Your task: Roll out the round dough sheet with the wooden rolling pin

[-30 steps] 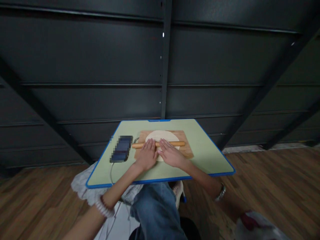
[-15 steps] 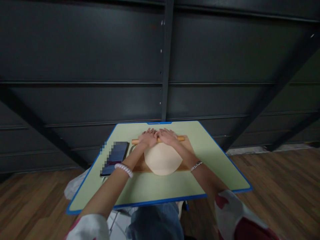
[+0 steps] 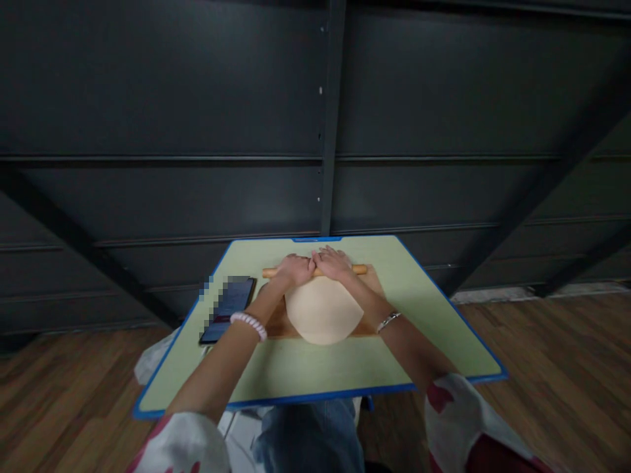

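Both my hands press down side by side on a wooden rolling pin (image 3: pixel 359 269) at the far edge of a round, flat sheet of pale dough (image 3: pixel 323 312). My left hand (image 3: pixel 293 268) and my right hand (image 3: pixel 334 263) lie flat with fingers stretched over the pin's middle. The dough rests on a wooden board (image 3: pixel 276 325) on a small green table with a blue rim (image 3: pixel 419 309).
A dark phone (image 3: pixel 227 309) lies on the table left of the board, with a cable at its near end. A dark metal wall rises just behind the table. Wooden floor lies on both sides; my jeans show under the table's near edge.
My hands rolled the pin from the dough's near part to its far edge. Over the last half second they stayed there.
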Demonstrator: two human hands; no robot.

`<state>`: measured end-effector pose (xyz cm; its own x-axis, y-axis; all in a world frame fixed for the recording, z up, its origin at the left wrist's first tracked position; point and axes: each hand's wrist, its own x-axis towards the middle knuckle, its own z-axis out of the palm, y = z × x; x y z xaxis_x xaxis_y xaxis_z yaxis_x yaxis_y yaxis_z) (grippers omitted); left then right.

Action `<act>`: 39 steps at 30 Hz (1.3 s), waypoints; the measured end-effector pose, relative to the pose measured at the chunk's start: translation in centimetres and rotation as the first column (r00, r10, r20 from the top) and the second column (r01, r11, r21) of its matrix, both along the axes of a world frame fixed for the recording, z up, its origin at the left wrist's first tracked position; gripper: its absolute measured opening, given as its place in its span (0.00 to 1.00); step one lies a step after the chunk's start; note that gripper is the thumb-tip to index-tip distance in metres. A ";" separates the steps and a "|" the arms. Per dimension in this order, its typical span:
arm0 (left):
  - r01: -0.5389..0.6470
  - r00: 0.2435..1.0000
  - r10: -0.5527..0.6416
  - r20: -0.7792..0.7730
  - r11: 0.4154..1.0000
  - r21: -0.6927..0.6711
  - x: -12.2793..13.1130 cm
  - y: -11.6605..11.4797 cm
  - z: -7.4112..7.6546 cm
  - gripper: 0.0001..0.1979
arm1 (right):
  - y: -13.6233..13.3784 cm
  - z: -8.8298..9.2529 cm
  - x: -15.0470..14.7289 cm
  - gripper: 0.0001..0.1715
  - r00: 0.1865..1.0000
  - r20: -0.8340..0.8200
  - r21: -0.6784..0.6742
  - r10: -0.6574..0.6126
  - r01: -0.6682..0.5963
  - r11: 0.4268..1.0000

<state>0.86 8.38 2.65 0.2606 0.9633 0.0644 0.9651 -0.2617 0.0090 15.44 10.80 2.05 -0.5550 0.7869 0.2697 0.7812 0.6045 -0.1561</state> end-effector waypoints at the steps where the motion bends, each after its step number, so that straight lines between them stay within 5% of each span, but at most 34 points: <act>1: -0.008 1.000 0.008 -0.007 1.000 -0.008 0.1 -0.7 0.0 0.26 | -0.2 0.0 -0.2 0.24 0.999 0.025 -0.014 -0.020 0.020 1.000; 7: 0.045 0.998 -0.052 0.043 0.987 0.153 0.3 -3.7 -0.7 0.23 | -3.2 -0.1 -0.2 0.24 0.995 0.060 0.025 -0.080 0.079 0.997; 13: 0.114 0.989 -0.131 0.069 0.971 0.210 0.6 -6.6 -1.9 0.25 | -6.8 0.1 1.3 0.26 0.999 0.034 0.043 -0.004 0.002 0.999; 22: 0.085 0.990 -0.113 0.083 0.956 0.281 2.5 -15.0 -3.9 0.28 | -13.9 -0.1 2.2 0.22 0.997 0.072 0.185 -0.037 0.023 0.983; 29: 0.205 0.974 -0.223 0.049 0.948 0.243 1.8 -20.5 -4.4 0.29 | -14.3 0.8 4.0 0.12 0.990 0.141 0.192 -0.022 -0.005 0.981; 33: 0.230 0.968 -0.246 0.042 0.947 0.225 1.3 -20.7 -3.8 0.27 | -13.7 0.9 4.3 0.11 0.985 0.170 0.176 -0.034 0.004 0.984; 39: 0.310 0.946 -0.321 0.051 0.939 0.151 0.6 -17.5 -2.9 0.26 | -13.0 2.0 5.2 0.14 0.983 0.093 0.134 -0.158 0.144 0.980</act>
